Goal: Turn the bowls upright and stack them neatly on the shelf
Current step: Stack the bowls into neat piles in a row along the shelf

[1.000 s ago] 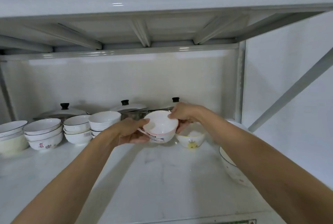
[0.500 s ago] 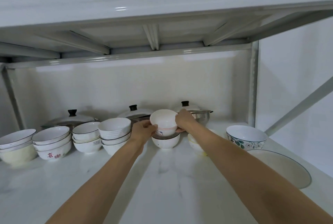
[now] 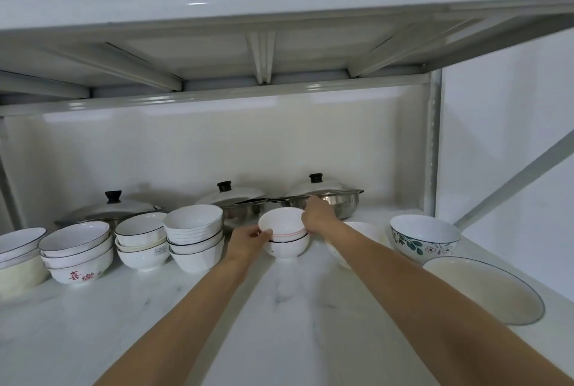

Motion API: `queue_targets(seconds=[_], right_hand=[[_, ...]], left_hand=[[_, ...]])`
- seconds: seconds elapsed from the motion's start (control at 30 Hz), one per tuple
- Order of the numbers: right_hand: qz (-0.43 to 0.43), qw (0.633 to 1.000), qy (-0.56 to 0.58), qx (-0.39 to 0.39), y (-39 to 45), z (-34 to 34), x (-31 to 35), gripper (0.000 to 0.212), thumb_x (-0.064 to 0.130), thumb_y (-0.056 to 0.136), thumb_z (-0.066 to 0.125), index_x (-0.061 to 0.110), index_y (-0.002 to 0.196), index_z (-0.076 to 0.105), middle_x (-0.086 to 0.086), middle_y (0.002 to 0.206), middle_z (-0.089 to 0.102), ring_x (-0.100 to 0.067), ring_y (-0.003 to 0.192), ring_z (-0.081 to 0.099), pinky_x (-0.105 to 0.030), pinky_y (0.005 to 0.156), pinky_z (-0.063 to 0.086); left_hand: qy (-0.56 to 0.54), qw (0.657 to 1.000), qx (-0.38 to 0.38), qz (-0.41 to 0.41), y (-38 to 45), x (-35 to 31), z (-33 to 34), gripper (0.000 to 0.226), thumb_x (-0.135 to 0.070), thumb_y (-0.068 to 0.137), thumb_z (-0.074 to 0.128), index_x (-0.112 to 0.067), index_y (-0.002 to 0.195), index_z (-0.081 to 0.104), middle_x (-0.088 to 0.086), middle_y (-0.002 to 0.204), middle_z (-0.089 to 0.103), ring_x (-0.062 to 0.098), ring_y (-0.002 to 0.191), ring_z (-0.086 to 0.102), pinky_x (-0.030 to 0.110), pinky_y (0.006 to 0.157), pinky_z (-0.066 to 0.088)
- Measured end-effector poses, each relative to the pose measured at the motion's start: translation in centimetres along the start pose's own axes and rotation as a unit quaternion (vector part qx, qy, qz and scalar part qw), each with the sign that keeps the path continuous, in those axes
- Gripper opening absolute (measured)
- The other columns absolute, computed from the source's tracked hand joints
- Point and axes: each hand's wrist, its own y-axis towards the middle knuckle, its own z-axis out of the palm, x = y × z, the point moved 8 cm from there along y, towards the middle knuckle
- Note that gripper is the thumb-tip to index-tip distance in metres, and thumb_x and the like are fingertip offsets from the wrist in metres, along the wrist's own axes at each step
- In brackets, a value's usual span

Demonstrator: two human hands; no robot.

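A small white bowl with a red line round it (image 3: 282,225) sits upright inside another white bowl (image 3: 287,249) at the back middle of the shelf (image 3: 279,323). My left hand (image 3: 250,241) holds its left rim and my right hand (image 3: 316,215) holds its right rim. Left of it stand several stacks of upright white bowls (image 3: 194,235). A white bowl (image 3: 366,230) sits partly hidden behind my right forearm.
Three lidded steel pots (image 3: 329,197) line the back wall. A floral bowl (image 3: 425,235) and a wide shallow bowl (image 3: 484,289) stand at the right. An upper shelf hangs close overhead, and a diagonal brace crosses the right side.
Both hands carried the red-lined bowl back and lowered it into the white bowl. The view shifted, so the right-hand bowls came into sight.
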Motion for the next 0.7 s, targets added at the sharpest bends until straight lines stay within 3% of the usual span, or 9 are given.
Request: queue_targets(seconds=[0.23, 0.33, 0.4, 0.53, 0.63, 0.7], right_hand=[[-0.017, 0.999, -0.042, 0.014, -0.2, -0.2, 0.4, 0.024, 0.0, 0.09, 0.046, -0.004, 0.109, 0.061, -0.018, 0.114, 0.066, -0.031, 0.107, 0.062, -0.029, 0.077, 0.047], [-0.02, 0.999, -0.038, 0.001, -0.1, -1.3, 0.1, 0.024, 0.006, 0.09, 0.047, -0.003, 0.106, 0.062, -0.019, 0.113, 0.067, -0.032, 0.104, 0.063, -0.029, 0.073, 0.045], [-0.008, 0.999, -0.042, -0.031, -0.2, -3.1, -0.6, 0.026, 0.011, 0.091, 0.047, 0.001, 0.11, 0.06, -0.017, 0.118, 0.064, -0.033, 0.108, 0.062, -0.031, 0.081, 0.047], [-0.011, 0.988, -0.145, -0.059, -1.1, -6.4, -2.7, 0.027, 0.011, 0.089, 0.05, 0.006, 0.114, 0.058, -0.011, 0.117, 0.062, -0.029, 0.108, 0.06, -0.032, 0.08, 0.048], [-0.006, 0.976, -0.217, -0.007, -1.2, -6.4, -4.8, 0.031, 0.014, 0.089, 0.051, 0.009, 0.118, 0.059, -0.01, 0.121, 0.063, -0.027, 0.109, 0.06, -0.031, 0.08, 0.046], [0.005, 0.967, -0.251, 0.045, -1.9, -6.3, -6.0, 0.034, 0.016, 0.092, 0.047, 0.01, 0.124, 0.057, -0.009, 0.129, 0.06, -0.027, 0.115, 0.058, -0.032, 0.085, 0.047]], left_hand=[[0.029, 1.0, 0.001, -0.01, -0.1, 0.5, 0.3, 0.028, -0.019, 0.09, 0.063, -0.005, 0.115, 0.062, 0.011, 0.1, 0.058, 0.025, 0.082, 0.054, 0.04, 0.081, 0.055], [0.042, 0.999, -0.016, -0.002, -0.5, 0.4, 0.0, 0.02, -0.022, 0.089, 0.064, -0.006, 0.083, 0.054, 0.011, 0.093, 0.057, 0.023, 0.076, 0.053, 0.036, 0.061, 0.055], [0.052, 0.999, -0.005, 0.009, -0.9, 0.2, 0.4, 0.025, -0.025, 0.09, 0.064, -0.003, 0.08, 0.056, 0.009, 0.087, 0.059, 0.02, 0.066, 0.053, 0.028, 0.049, 0.049], [0.001, 0.991, 0.13, -0.019, -3.3, -0.5, 4.3, 0.02, -0.02, 0.094, 0.057, -0.004, 0.083, 0.055, 0.007, 0.071, 0.056, 0.011, 0.047, 0.056, 0.024, 0.046, 0.051], [-0.095, 0.962, 0.242, -0.083, -5.3, -0.9, 8.2, 0.018, -0.02, 0.095, 0.056, -0.005, 0.086, 0.056, 0.009, 0.078, 0.056, 0.016, 0.055, 0.064, 0.032, 0.065, 0.061], [-0.136, 0.948, 0.263, -0.115, -5.9, -1.0, 10.1, 0.016, -0.019, 0.095, 0.057, -0.003, 0.096, 0.055, 0.011, 0.087, 0.052, 0.024, 0.064, 0.066, 0.034, 0.067, 0.062]])
